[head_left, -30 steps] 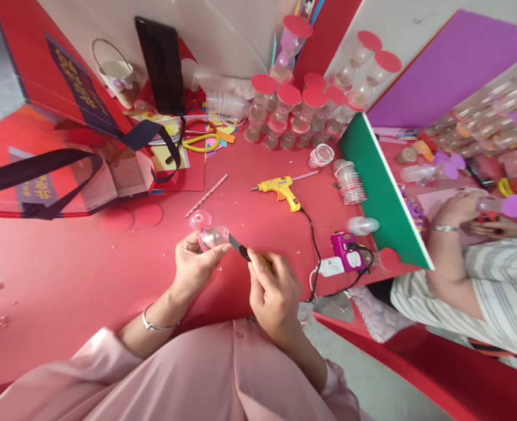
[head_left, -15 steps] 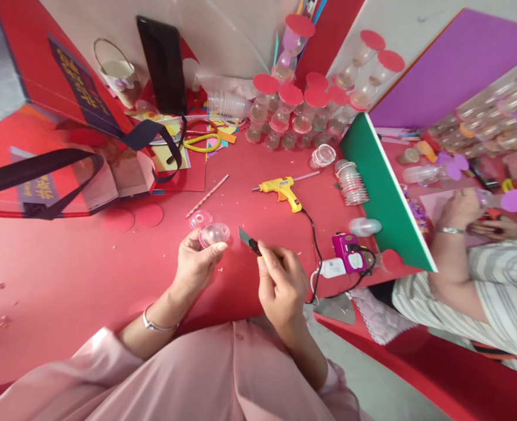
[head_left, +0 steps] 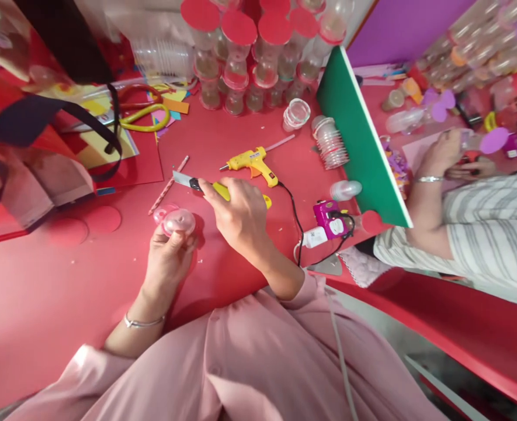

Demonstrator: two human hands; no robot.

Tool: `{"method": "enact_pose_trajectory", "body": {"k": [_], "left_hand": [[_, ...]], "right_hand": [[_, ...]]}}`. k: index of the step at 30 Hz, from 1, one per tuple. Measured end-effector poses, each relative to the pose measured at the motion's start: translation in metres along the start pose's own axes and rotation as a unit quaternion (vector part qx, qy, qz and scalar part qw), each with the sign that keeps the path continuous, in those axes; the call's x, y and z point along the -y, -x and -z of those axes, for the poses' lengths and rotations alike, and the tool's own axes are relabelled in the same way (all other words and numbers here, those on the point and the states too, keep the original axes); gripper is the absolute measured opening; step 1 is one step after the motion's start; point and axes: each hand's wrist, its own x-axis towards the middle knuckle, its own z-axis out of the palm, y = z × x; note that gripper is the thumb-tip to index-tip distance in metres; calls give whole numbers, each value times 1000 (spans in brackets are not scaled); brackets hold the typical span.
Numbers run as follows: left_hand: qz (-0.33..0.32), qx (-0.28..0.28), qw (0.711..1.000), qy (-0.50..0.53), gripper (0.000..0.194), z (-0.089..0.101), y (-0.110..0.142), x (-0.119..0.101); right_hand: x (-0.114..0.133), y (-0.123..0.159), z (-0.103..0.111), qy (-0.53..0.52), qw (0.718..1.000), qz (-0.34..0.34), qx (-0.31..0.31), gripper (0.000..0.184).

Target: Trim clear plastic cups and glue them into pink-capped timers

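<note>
A: "Hands?"

B: "Left hand (head_left: 170, 252) pinches the clear dome (head_left: 179, 223) above the red table (head_left: 223, 263); right hand (head_left: 241, 211) grasps the cutter (head_left: 221, 190), blade bare over or against the striped straw (head_left: 162, 194)."

A: "Hazards?"

B: "Hard squeezing could crease the dome; a careless sweep could nick the straw."

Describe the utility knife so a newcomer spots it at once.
Over the red table, find the wearer's right hand. It holds the utility knife. Unlike the yellow glue gun beyond, this tool ends in a flat metal blade pointing left.
</note>
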Motion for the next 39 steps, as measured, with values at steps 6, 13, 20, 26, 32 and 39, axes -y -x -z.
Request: {"method": "enact_pose_trajectory", "body": {"k": [6,13,20,26,32,39], "left_hand": [[-86,-7,996,-27,47,1,7,-2],[-91,246,961,-83,45,-8,73,-29],[-172,337,838,-393,42,-72,75,7],[-263,499,658,-498,22,-66,104,30],[-300,443,567,-627,13,-70,99,1],[-333,449,469,-684,8,-74,114,7]], "right_hand": [[15,-8,-8,-7,999,38,37,42],[40,-2,-18,-42,994,99,30,40],[57,3,-33,-12,991,129,17,45],[45,11,-24,-12,990,136,-21,47],[57,12,-32,-63,988,136,-32,53],[60,21,-28,-35,986,161,-21,36]]}}
